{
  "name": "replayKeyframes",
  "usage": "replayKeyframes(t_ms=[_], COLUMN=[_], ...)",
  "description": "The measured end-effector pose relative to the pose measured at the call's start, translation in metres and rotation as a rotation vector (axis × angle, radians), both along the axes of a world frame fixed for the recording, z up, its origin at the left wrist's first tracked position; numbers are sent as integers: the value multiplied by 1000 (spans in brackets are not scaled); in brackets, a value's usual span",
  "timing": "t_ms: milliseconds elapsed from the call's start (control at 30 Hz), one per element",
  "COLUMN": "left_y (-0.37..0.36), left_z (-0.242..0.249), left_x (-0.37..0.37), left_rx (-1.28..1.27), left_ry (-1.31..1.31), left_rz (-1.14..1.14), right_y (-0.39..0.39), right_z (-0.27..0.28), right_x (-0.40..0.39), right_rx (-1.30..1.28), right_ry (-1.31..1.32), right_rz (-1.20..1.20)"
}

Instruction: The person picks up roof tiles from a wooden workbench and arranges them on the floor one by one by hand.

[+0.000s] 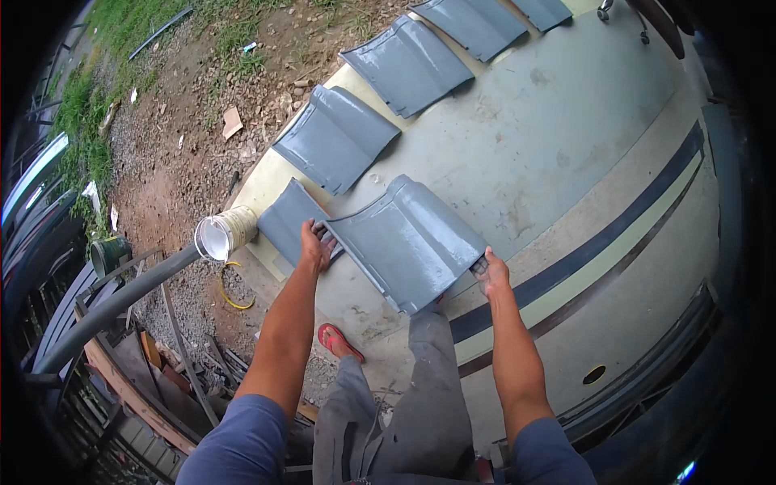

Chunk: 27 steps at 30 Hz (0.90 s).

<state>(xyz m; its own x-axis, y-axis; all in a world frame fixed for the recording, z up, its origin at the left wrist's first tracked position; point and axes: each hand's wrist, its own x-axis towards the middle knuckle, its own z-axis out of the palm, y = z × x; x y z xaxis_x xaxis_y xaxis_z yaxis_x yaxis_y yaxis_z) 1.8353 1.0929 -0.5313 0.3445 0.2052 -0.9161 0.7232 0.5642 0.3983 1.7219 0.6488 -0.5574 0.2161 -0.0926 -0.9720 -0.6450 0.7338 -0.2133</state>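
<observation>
A glossy grey roof tile [408, 242] is held up in front of me, its curved ridge catching the light. My left hand [317, 243] grips its left edge, fingers under the rim. At the opposite edge my right hand [491, 273] is closed on the tile, with the fingertips partly hidden beneath it. Just behind my left hand, a second grey tile [284, 217] lies on the floor edge, partly covered by the held one. Farther up, another tile [335, 137] rests on the pale border.
More grey tiles [406, 65] line the floor's edge towards the top. A white bucket [233, 230] stands left of my left hand, beside a grey pipe [121, 305]. Scrap wood [133, 388] is piled at lower left. A red sandal [339, 343] is on my foot.
</observation>
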Motion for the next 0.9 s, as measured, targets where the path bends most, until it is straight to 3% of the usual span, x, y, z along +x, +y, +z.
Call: replayKeyframes(t_ms=[167, 400, 533, 633, 700, 767, 800, 833, 867, 900], left_y=[-21, -29, -35, -46, -64, -69, -70, -78, -78, -77], left_z=[-84, -153, -164, -150, -96, -60, -37, -1, 23, 51], left_x=[30, 38, 28, 6, -18, -59, -82, -99, -126, -151], left_rx=[-38, -70, -81, -53, 19, -82, -144, -147, -177, -201], left_ry=[-112, -83, -59, -32, -27, -72, -83, -51, -44, -28], left_rz=[33, 129, 120, 133, 112, 87, 103, 149, 173, 189], right_y=[-32, -49, -34, -20, -27, -33, -28, -50, -52, -60], right_z=[-101, -205, -226, -200, -186, -145, -82, -87, -40, -11], right_x=[48, 54, 49, 36, -10, -73, -81, -136, -155, -188], right_rx=[-7, 74, 61, 16, -78, -301, -340, -491, -470, -526], right_ry=[-52, 23, 89, 148, 167, 222, 232, 12, 152, 185], right_rz=[88, 302, 232, 108, 231, 756, 920, 1418, 1374, 1514])
